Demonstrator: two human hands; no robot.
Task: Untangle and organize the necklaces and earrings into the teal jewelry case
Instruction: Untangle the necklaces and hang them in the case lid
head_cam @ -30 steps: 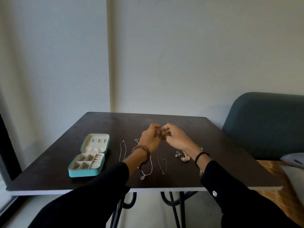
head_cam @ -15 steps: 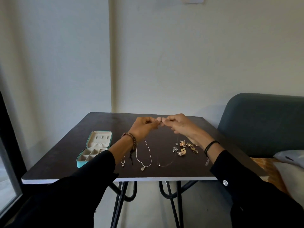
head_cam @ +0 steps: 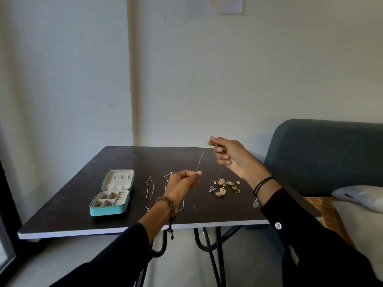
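The teal jewelry case [head_cam: 107, 211] lies open at the left of the dark table [head_cam: 62, 206], its cream compartments showing. My right hand [head_cam: 230, 156] pinches one end of a thin chain necklace [head_cam: 200, 159] raised above the table. My left hand [head_cam: 182, 184] pinches the same chain lower down, so it runs taut between the two hands. One silver necklace [head_cam: 148, 192] lies stretched out on the table beside the case, and a second necklace [head_cam: 167, 176] is partly hidden behind my left hand. A cluster of gold and silver earrings [head_cam: 224, 186] lies under my right wrist.
A dark teal sofa [head_cam: 323, 154] stands at the right, close to the table edge, with a pale cushion [head_cam: 360, 196] on it. A wall runs behind the table. A window frame [head_cam: 8, 224] borders the left.
My hands, which met at the middle, have drawn apart: the right one rose and the left one dropped, stretching the chain between them. The camera view has tilted upward.
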